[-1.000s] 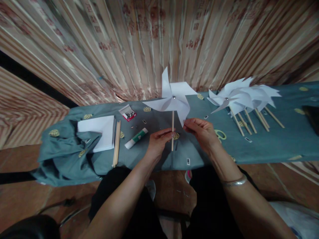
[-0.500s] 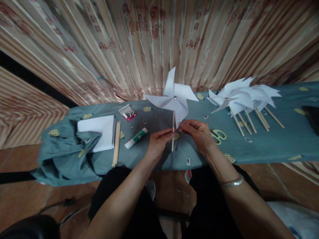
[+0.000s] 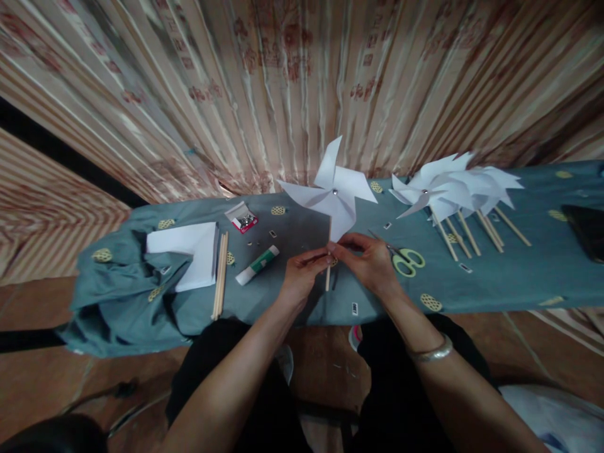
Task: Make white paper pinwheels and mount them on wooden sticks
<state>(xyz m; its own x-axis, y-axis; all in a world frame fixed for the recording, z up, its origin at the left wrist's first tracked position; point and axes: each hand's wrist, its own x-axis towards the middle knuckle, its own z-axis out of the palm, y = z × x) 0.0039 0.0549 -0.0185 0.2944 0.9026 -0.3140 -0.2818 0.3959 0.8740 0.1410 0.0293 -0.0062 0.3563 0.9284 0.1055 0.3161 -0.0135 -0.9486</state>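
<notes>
Nearest to us, the left hand (image 3: 301, 275) is nearly closing, thumb and fingers pinching the stick (image 3: 328, 281). The right hand (image 3: 372, 262) is meeting it, fingertips drawn together at the lower blade tip; whether they're gripping paper, stick or both, I cannot tell. Just above both hands, the white pinwheel (image 3: 343, 204) is standing up, looking all but complete: four blades showing, a pin shining at its centre. Beside the right hand, green-handled scissors (image 3: 400, 253) are lying on the cloth (image 3: 509, 283). Over left, a glue stick (image 3: 257, 265), bare sticks (image 3: 221, 277) and folded white paper (image 3: 205, 259) are lying unassembled, the pin box (image 3: 242, 219) sitting open beyond. Farther right, a cluster of made-up pinwheels (image 3: 465, 189) is resting, overlapping.

And what's changing? Against the earlier frames, the right hand is coming in against the left, the blades are turning clockwise, and more of the scissors is showing.
</notes>
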